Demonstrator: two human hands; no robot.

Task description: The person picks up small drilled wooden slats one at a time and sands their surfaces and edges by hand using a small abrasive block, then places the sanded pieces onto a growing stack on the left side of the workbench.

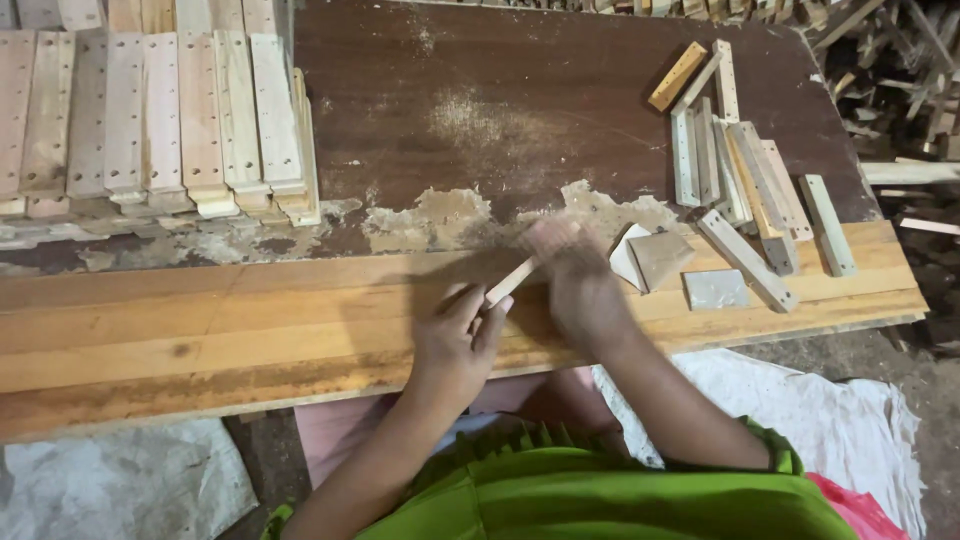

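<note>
My left hand (458,345) grips one end of a short pale wooden stick (512,282) and holds it slanted over the light plank (200,330) at the table's front. My right hand (575,280) is blurred with motion over the stick's far end; something may be in it, but the blur hides it. Just right of that hand lie a few small squares of sandpaper (660,258), with another grey piece (715,289) beside them.
A stack of drilled pale wooden slats (170,120) fills the back left of the dark worn tabletop (500,110). Loose wooden strips (745,180) lie in a heap at the right. Scrap wood (900,70) is piled beyond the table. White sacking (840,420) covers the floor.
</note>
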